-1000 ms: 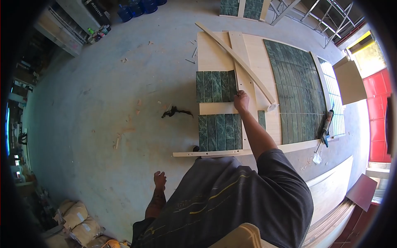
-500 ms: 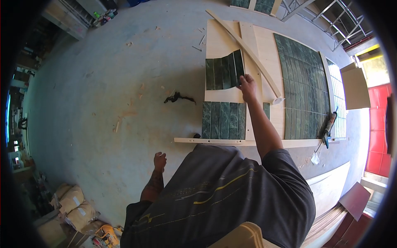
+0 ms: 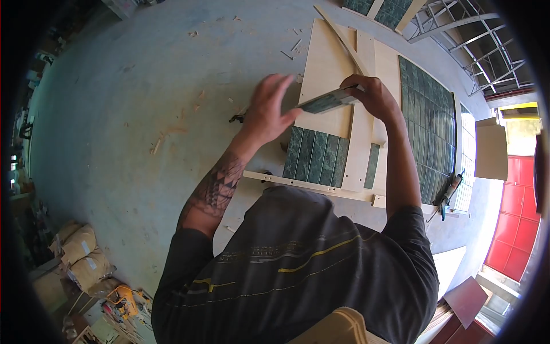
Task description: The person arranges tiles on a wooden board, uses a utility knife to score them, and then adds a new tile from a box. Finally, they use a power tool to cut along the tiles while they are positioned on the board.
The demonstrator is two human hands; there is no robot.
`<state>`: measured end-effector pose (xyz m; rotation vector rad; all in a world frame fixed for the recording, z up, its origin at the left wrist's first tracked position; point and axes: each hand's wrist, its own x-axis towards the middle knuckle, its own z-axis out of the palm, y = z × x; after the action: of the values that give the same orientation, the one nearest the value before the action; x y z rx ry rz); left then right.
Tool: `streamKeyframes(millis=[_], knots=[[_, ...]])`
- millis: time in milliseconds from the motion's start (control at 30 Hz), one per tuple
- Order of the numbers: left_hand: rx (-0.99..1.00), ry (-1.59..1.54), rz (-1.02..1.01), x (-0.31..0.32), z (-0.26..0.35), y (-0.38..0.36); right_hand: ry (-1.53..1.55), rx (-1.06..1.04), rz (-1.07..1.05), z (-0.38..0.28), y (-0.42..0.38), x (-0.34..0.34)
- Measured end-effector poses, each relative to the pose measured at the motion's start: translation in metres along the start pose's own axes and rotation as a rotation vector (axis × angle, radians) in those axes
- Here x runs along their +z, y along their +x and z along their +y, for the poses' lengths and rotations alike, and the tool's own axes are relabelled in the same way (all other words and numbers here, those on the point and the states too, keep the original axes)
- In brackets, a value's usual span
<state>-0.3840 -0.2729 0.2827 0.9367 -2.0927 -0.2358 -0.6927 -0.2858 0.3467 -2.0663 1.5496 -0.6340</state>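
Note:
A green marbled tile sheet is held tilted above the pale wooden panel. My right hand grips its right end from above. My left hand, somewhat blurred, is at its left end with the fingers spread and the thumb near the edge. Below, a second green tile sheet lies on the panel beside a pale wooden board, with a narrow green strip to the right of that board. A long thin wooden strip lies slanted across the panel's top.
A large tiled section covers the panel's right side, with a caulking gun at its lower corner. Wood scraps and a dark object lie on the floor. Paper sacks stand lower left, metal framing upper right.
My left hand has come up from low on the left to the sheet's left end. The sheet, hanging from my right hand before, is now tilted nearly edge-on. The camera view has shifted.

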Motion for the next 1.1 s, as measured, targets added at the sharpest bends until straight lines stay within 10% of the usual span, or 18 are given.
streamKeyframes(millis=[200, 433, 500, 567, 667, 933, 1100], knots=[[-0.2, -0.182, -0.773, 0.038, 0.033, 0.057, 0.089, 0.038, -0.069, -0.025, -0.027, -0.006], [-0.064, -0.3, -0.578, 0.037, 0.058, 0.075, 0.316, -0.06, 0.632, 0.054, -0.076, 0.023], [-0.111, -0.332, -0.561, 0.041, 0.061, 0.083, 0.819, 0.328, 1.006, 0.103, -0.089, 0.059], [-0.106, -0.411, -0.524, 0.056, 0.056, 0.087, 1.414, 0.535, 0.825, 0.13, -0.105, 0.093], [-0.187, -0.561, -0.418, 0.077, 0.045, 0.088, 1.828, 0.32, 0.447, 0.162, -0.112, 0.137], [-0.873, -0.469, -0.241, 0.172, -0.061, 0.02, 0.877, 0.696, 0.556, 0.196, -0.054, 0.173], [-0.945, -0.319, -0.162, 0.233, -0.096, -0.024, 0.304, 0.892, 0.463, 0.191, -0.034, 0.187]])
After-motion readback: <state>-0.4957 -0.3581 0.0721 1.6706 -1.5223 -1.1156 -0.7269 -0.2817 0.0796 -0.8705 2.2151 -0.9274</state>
